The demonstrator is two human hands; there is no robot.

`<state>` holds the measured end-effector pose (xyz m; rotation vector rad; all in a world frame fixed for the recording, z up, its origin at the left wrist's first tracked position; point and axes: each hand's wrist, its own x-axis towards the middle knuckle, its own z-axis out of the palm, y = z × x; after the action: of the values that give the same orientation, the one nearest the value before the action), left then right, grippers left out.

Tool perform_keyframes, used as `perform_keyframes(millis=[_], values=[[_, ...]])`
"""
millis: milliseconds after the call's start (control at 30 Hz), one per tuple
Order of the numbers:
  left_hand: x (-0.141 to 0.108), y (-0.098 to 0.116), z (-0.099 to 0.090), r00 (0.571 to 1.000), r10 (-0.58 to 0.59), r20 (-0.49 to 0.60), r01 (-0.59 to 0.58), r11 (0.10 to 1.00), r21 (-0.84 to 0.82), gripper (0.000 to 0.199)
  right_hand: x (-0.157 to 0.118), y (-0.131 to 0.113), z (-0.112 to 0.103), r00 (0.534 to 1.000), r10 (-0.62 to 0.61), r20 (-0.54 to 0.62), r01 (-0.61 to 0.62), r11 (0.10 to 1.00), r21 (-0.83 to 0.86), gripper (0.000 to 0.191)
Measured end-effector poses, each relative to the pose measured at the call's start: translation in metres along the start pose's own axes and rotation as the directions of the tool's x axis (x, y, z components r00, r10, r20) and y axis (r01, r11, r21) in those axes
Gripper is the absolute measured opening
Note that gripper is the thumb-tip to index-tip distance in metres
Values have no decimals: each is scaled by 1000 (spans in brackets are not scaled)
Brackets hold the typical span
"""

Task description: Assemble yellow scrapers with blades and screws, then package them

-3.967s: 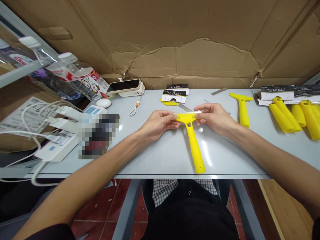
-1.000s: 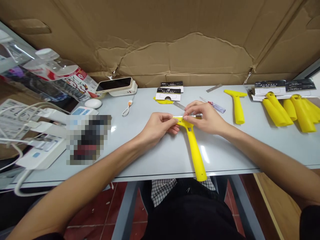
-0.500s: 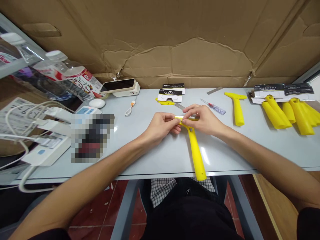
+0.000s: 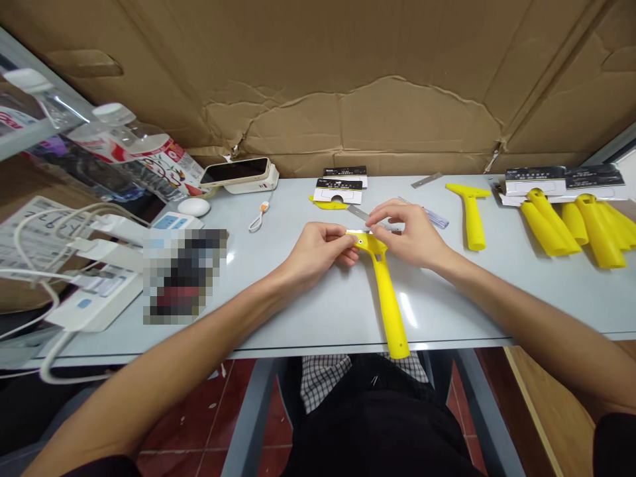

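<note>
A yellow plastic scraper lies with its T-shaped head away from me and its handle end over the table's near edge. My left hand pinches the left end of the head between thumb and fingers. A thin metal strip shows along the head's far edge, and a small screw sits in its face. At the head's right end, my right hand has its thumb and fingers closed round the corner. A loose metal blade lies just beyond my fingers. Behind my right hand, a screwdriver with a clear handle is partly hidden.
Another yellow scraper handle and a blade lie to the right. Several yellow scrapers rest by black-and-white packets. Further packets stand at the back. Leftward are a phone, power strip, mouse and bottles.
My right hand has shifted slightly to the right along the scraper head, uncovering the screw in its face. My left hand keeps its grip in place.
</note>
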<state>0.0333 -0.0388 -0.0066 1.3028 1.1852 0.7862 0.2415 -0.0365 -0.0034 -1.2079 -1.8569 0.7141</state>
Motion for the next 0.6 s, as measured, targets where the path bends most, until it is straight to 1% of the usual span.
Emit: perform_keyframes(millis=[67, 133, 167, 233, 300, 400, 467, 533, 600], values=[[0, 1, -2, 1000, 3, -8, -3, 1000, -6, 19, 1, -2, -5, 1000, 29, -8, -29, 999, -20, 20], [1, 3, -5, 1000, 14, -16, -14, 1000, -11, 19, 3, -1, -11, 991, 128, 27, -128, 992, 6, 24], [1, 4, -6, 1000, 20, -18, -20, 1000, -13, 18, 4, 0, -14, 979, 195, 55, -197, 980, 37, 25], [2, 5, -9, 999, 29, -23, -30, 999, -16, 17, 6, 4, -20, 940, 317, 130, -332, 935, 123, 21], [3, 6, -12, 999, 36, -32, -37, 999, -15, 16, 8, 8, -26, 894, 377, 242, -427, 879, 210, 15], [6, 5, -16, 997, 57, -45, -57, 998, -12, 15, 10, 14, -33, 837, 367, 407, -502, 811, 300, 18], [7, 4, -18, 997, 73, -41, -73, 997, -19, 14, 10, 15, -35, 816, 351, 459, -533, 765, 362, 18], [9, 1, -20, 996, 84, -30, -86, 996, -39, 13, 9, 15, -35, 816, 336, 471, -541, 731, 415, 19], [11, -2, -20, 996, 90, -18, -91, 994, -64, 12, 8, 14, -34, 829, 320, 459, -528, 720, 451, 20]])
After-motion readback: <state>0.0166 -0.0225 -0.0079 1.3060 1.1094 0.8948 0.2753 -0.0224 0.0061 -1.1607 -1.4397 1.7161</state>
